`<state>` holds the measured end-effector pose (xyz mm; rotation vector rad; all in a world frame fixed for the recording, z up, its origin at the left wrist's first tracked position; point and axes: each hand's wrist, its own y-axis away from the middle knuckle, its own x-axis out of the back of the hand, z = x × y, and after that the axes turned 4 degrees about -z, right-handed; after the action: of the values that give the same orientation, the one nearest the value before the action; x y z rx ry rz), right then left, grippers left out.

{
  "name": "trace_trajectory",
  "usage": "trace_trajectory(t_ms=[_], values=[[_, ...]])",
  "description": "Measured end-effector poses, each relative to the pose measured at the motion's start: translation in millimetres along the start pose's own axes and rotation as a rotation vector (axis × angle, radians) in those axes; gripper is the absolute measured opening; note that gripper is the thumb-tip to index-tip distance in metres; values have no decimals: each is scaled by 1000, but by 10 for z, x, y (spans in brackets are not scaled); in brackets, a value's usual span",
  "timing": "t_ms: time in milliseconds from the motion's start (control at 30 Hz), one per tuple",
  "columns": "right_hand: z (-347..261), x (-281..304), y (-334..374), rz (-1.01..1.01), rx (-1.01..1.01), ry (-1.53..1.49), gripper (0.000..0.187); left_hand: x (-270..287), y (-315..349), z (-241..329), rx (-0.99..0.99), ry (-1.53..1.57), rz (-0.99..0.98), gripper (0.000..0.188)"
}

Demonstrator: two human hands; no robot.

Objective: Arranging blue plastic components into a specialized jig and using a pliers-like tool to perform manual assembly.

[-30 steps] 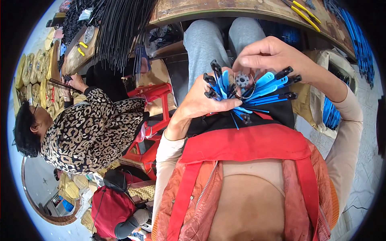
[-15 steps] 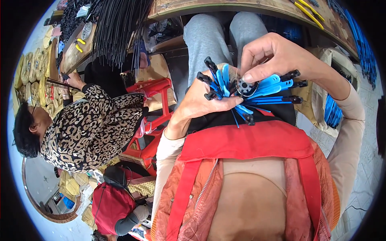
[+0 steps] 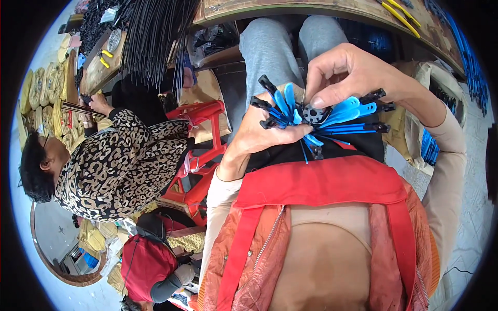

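Note:
Above my lap, my left hand (image 3: 272, 127) is closed around a cluster of blue umbrella ribs (image 3: 342, 115) with black end pieces. They fan out to both sides of a round black notched hub (image 3: 314, 114), which faces up with holes in its top. My left thumb lies along the near side of the hub. From the right, my right hand (image 3: 345, 78) comes in with thumb and forefinger pinched at the hub's far edge. A thin wire-like line shows beside those fingertips; what they hold is too small to make out.
A wooden bench (image 3: 311, 6) runs ahead of my knees, with yellow-handled pliers (image 3: 399, 16) on it. Black rods (image 3: 155, 41) hang off its left. At right, a pale sack (image 3: 433, 85) holds blue parts. Left, a co-worker (image 3: 119, 166) sits near a red stool (image 3: 210, 124).
The hands and the hub stay nearly in place, with the right fingertips still at the hub's edge. The whole view has shifted slightly.

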<state>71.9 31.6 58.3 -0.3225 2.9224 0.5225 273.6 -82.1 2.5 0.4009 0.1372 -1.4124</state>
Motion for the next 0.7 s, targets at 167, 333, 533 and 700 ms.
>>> trace_trajectory(t_ms=[167,333,533,700], values=[[141,246,-52,-279,345,247,59,46,44,-94,-76,38,-25,28],[398,-35,123,-54,474,58,59,15,31,-95,-114,-49,117,28],[648,-587,27,482,575,144,32,-79,194,143,124,-254,89,37],[662,-658,124,386,648,58,34,629,241,-351,-211,124,-610,113]])
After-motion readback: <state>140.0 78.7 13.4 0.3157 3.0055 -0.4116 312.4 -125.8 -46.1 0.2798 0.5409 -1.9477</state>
